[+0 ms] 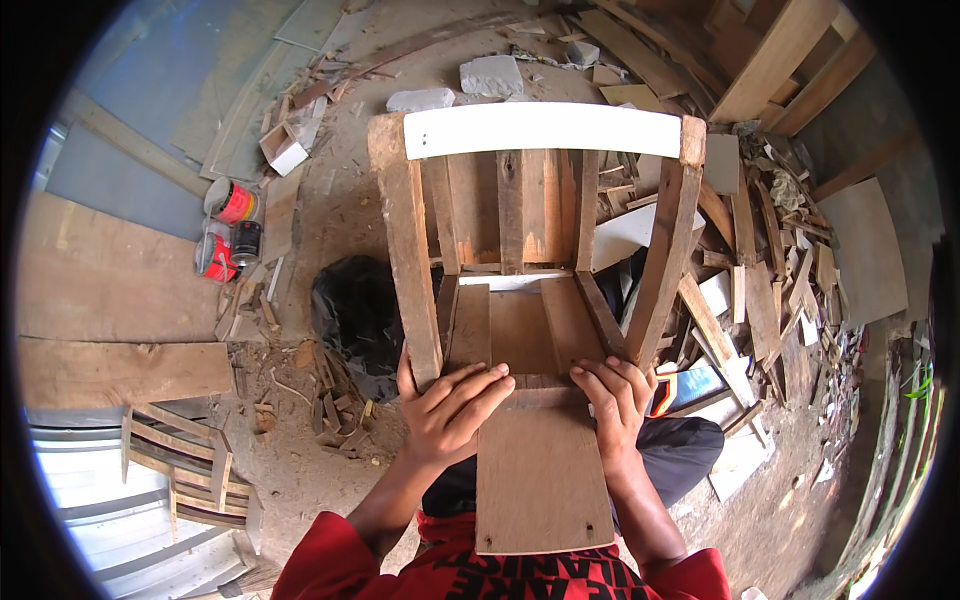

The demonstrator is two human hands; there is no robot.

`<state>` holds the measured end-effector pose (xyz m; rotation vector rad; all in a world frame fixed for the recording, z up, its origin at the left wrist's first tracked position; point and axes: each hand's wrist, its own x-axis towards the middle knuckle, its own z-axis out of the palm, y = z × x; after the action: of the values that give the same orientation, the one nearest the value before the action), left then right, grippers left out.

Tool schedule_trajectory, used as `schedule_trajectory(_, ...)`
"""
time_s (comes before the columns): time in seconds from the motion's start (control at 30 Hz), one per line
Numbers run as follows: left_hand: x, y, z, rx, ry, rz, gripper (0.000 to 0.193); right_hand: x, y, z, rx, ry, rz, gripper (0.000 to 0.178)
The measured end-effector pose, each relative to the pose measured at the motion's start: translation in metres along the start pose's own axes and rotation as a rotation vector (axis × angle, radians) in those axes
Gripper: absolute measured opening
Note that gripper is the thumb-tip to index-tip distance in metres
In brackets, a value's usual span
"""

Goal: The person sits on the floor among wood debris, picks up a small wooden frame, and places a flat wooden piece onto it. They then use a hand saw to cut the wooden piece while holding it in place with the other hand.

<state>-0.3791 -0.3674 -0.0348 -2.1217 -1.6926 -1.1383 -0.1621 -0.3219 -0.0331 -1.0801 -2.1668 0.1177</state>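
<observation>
In front of me is a wooden chair frame (660, 260) of rough brown timber, with a curved white strip (545, 130) joining its two far ends. My left hand (445, 405) grips the near left corner, its fingers bent over the near crosspiece (545, 393). At the near right corner my right hand (615, 400) holds the same frame, fingers curled over the edge. A flat plywood panel (545, 480) extends from the crosspiece toward my red shirt. Slats and boards fill the frame's middle. Both thumbs are mostly hidden.
Wood offcuts (765, 290) litter the ground at right. A black plastic bag (355, 310) lies just left of the frame. Open paint cans (232, 203) stand farther left, above slatted wooden pieces (190, 460). Pale blocks (490, 75) lie beyond; boards (775, 60) lean at far right.
</observation>
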Motion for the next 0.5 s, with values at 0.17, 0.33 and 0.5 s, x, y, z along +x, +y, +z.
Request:
schedule_trajectory(0.17,0.043,-0.011,-0.009,-0.026,-0.012,0.011,0.022,0.036,-0.012,-0.014,0.028,-0.006,0.020,0.032)
schedule_trajectory(0.33,0.104,-0.036,-0.009,-0.054,-0.045,0.063,0.040,0.098,-0.003,-0.054,0.207,-0.057,-0.138,0.022)
schedule_trajectory(0.5,0.156,-0.062,-0.013,-0.091,-0.057,0.075,0.087,0.151,-0.020,-0.111,0.569,0.202,-0.006,0.033)
